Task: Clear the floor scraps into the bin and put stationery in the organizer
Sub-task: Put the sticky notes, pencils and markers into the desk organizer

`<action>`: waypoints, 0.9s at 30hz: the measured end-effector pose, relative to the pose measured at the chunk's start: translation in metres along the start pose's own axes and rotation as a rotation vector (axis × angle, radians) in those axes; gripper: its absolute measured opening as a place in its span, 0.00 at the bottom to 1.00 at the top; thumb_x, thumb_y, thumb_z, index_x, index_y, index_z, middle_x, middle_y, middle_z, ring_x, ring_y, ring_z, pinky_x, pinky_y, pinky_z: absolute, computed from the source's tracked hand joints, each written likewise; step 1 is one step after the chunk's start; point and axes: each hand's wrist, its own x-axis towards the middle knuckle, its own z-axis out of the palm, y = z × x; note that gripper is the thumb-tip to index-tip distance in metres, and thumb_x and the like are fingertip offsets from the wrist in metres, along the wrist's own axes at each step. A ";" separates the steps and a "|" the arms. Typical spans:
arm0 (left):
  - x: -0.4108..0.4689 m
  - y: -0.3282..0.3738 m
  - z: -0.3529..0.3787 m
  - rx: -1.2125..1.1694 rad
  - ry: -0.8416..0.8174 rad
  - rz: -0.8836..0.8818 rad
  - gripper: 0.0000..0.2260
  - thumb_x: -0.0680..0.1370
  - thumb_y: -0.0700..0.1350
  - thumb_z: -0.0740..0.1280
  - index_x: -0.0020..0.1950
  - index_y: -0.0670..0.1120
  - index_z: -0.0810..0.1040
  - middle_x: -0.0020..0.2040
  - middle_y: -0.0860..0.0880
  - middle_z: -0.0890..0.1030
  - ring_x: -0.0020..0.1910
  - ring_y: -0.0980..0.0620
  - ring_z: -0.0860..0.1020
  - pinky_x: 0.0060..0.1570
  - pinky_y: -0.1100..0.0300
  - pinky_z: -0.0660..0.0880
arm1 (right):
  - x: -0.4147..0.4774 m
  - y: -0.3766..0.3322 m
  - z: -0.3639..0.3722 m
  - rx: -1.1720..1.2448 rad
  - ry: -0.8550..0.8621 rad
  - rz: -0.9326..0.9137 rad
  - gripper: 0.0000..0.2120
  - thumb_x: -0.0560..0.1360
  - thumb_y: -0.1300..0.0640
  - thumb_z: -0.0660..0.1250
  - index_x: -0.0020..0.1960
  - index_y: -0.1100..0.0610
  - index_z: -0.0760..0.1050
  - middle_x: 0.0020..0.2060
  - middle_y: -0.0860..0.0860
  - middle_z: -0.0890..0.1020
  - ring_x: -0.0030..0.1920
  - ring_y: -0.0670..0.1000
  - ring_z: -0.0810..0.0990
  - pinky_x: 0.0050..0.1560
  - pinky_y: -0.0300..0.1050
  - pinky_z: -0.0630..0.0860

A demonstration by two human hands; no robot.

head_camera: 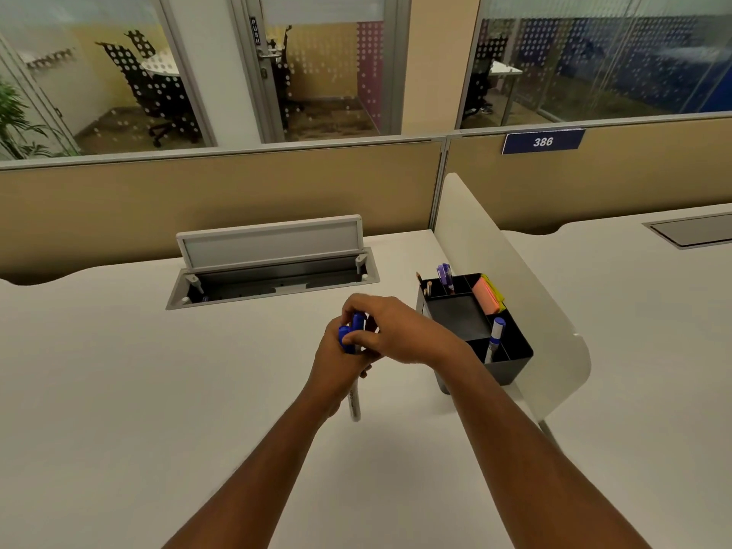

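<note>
Blue-capped markers in both hands

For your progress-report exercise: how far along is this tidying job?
Done: the organizer already holds purple pens, sticky notes, and a marker. In hand: both the left hand and right hand grip blue-capped markers. Left: slotting those in. Floor and bin are out of view.

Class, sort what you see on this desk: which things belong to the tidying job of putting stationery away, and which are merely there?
Part of the job:
- blue-capped markers, held in the left hand and right hand
- black organizer
- marker in the organizer
- sticky notes

Merely there:
- open cable tray
- white divider
- sign reading 386
</note>
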 end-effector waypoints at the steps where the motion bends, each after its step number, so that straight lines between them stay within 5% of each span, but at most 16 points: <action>1: 0.001 -0.002 0.001 0.022 0.018 0.010 0.19 0.73 0.38 0.71 0.61 0.48 0.69 0.44 0.48 0.79 0.32 0.52 0.80 0.26 0.70 0.75 | -0.001 -0.001 -0.001 -0.013 -0.025 -0.002 0.12 0.77 0.55 0.66 0.60 0.52 0.72 0.58 0.53 0.78 0.52 0.52 0.77 0.45 0.38 0.75; 6: 0.005 -0.010 0.007 0.062 0.025 0.005 0.19 0.74 0.38 0.70 0.64 0.42 0.70 0.41 0.49 0.80 0.31 0.54 0.82 0.25 0.72 0.74 | -0.009 -0.003 -0.003 -0.062 -0.130 -0.002 0.17 0.79 0.54 0.62 0.67 0.53 0.69 0.65 0.53 0.74 0.61 0.55 0.74 0.54 0.41 0.72; 10: 0.002 -0.009 0.011 0.063 0.035 0.051 0.26 0.74 0.38 0.70 0.70 0.42 0.65 0.53 0.45 0.78 0.38 0.54 0.79 0.27 0.73 0.74 | -0.015 -0.002 -0.002 -0.050 -0.119 0.047 0.17 0.78 0.54 0.63 0.67 0.53 0.69 0.65 0.53 0.74 0.60 0.55 0.74 0.52 0.40 0.71; 14: -0.002 0.004 0.013 0.066 -0.055 0.090 0.34 0.67 0.38 0.76 0.68 0.50 0.63 0.49 0.61 0.74 0.43 0.62 0.76 0.31 0.75 0.74 | -0.021 0.002 -0.012 -0.029 -0.036 0.086 0.12 0.78 0.57 0.63 0.62 0.54 0.71 0.57 0.54 0.77 0.52 0.51 0.75 0.42 0.33 0.70; 17: -0.005 0.011 0.011 0.071 -0.087 0.060 0.39 0.64 0.42 0.80 0.68 0.55 0.62 0.50 0.58 0.74 0.48 0.57 0.76 0.39 0.71 0.71 | -0.030 0.007 -0.030 -0.053 0.054 0.121 0.08 0.78 0.57 0.63 0.57 0.54 0.71 0.49 0.50 0.76 0.47 0.48 0.75 0.39 0.31 0.68; 22: -0.011 0.012 0.014 0.090 -0.045 0.017 0.37 0.65 0.43 0.79 0.69 0.50 0.65 0.57 0.50 0.74 0.56 0.51 0.74 0.49 0.63 0.72 | -0.053 0.018 -0.070 -0.090 0.250 0.218 0.03 0.78 0.56 0.63 0.51 0.51 0.71 0.47 0.49 0.76 0.42 0.46 0.74 0.39 0.35 0.69; 27: -0.016 0.009 0.018 0.082 -0.033 0.008 0.28 0.67 0.40 0.78 0.63 0.48 0.72 0.52 0.48 0.78 0.52 0.51 0.77 0.38 0.68 0.73 | -0.072 0.024 -0.097 -0.130 0.361 0.352 0.08 0.79 0.59 0.62 0.57 0.57 0.72 0.52 0.55 0.77 0.49 0.51 0.76 0.49 0.44 0.74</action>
